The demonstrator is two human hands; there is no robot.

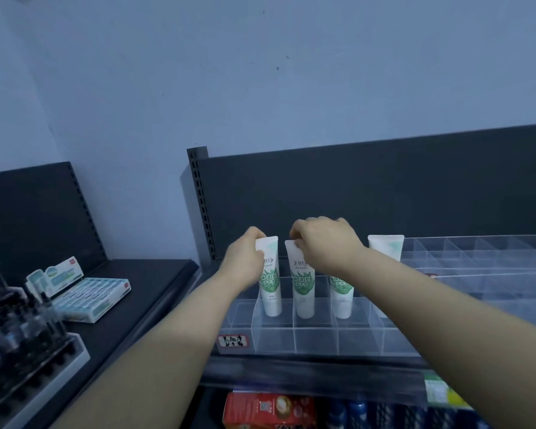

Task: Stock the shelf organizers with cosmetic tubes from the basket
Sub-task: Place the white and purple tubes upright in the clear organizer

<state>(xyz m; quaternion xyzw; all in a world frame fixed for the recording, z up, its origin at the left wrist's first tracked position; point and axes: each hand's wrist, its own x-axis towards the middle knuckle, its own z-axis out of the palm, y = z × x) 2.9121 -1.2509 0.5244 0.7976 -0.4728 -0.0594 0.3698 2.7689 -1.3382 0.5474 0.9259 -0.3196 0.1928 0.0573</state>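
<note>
Shelf: I see a dark metal shelf [155, 292] running left to right, its dark back panel on the far side.
Organizer: a clear acrylic divided organizer [316, 337] sits on the right part, near edge toward me.
Tubes: four white cosmetic tubes with green leaf print stand upright in its far row.
Left hand: my left hand [245, 263] pinches the top of the leftmost tube [271, 283].
Right hand: my right hand [325, 243] closes its fingertips on the second tube [302, 286].
Label: a small handwritten tag [232, 340] sits at the organizer's near-left corner.
</note>
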